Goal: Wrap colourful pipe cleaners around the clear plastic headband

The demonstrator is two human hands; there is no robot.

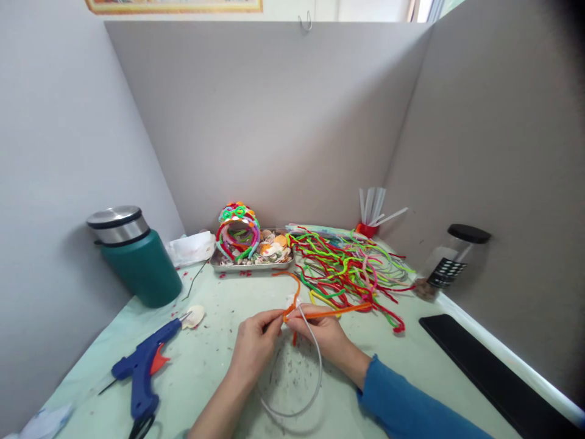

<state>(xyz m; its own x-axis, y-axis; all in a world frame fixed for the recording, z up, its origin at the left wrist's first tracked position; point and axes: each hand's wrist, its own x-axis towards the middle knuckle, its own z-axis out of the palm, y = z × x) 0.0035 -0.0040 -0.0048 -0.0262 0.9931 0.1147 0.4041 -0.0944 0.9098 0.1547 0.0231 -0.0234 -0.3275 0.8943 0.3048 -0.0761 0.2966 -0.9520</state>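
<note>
My left hand (256,344) is closed in a pinch on an orange pipe cleaner (350,309) where it meets a thin grey headband (320,369). Facing it, my right hand (325,334) is closed too, with fingertips at that same crossing. The pipe cleaner bends around there; one end sticks out to the right, another curls up toward the tray. Below my hands the headband's hoop hangs down. My fingers hide part of where the two touch, so I cannot tell how tightly they are wound together.
A blue glue gun (144,366) lies left, its nozzle by a shell-like piece (194,317). Behind it stands a green bottle (141,268). A metal tray (251,266) holds decorated headbands (238,235) and buttons. Right are piled pipe cleaners (342,262), glue sticks (372,207), a jar (450,262) and a black strip (484,366).
</note>
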